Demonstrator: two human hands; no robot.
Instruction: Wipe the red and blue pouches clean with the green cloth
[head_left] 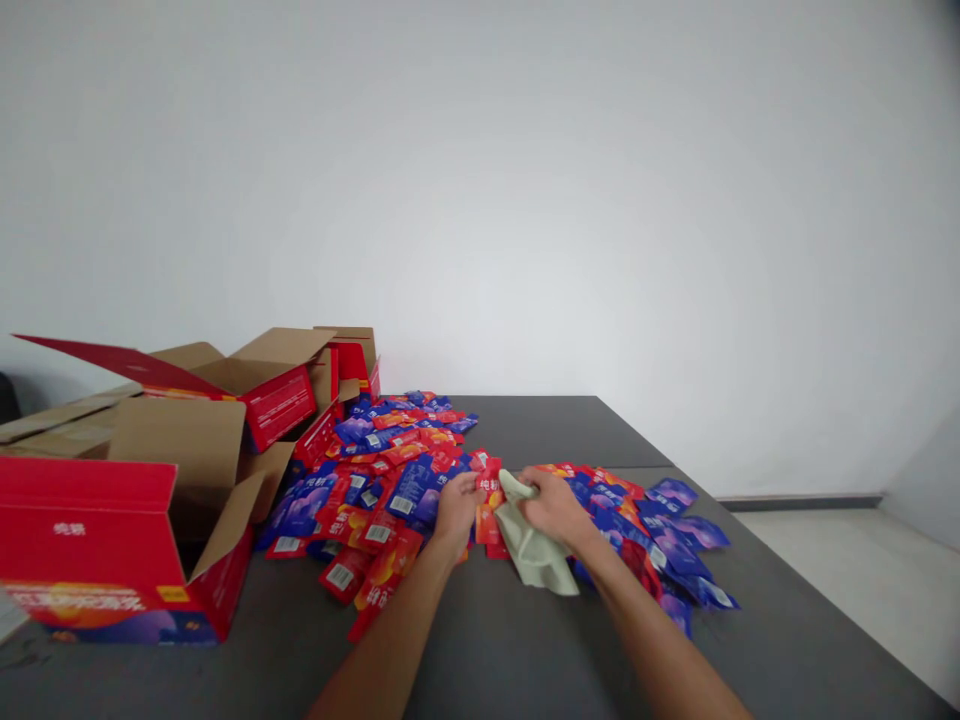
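Pinched in my left hand [457, 508] is a small red packet [488, 484] with white lettering and an orange lower part, held upright above the table. My right hand [553, 503] is closed round a pale green cloth [534, 550], which hangs down and meets the packet's right edge. A heap of red and blue packets [405, 480] lies to the left, partly behind my left forearm. More packets, mostly blue with some red [679, 540], spread out to the right, beyond my right forearm.
An open red carton [82, 520] stands at the front left of the dark table [517, 660]. Behind it are more open cartons [281, 400] with raised flaps. A white wall [525, 200] rises behind the table, and pale floor shows at the right.
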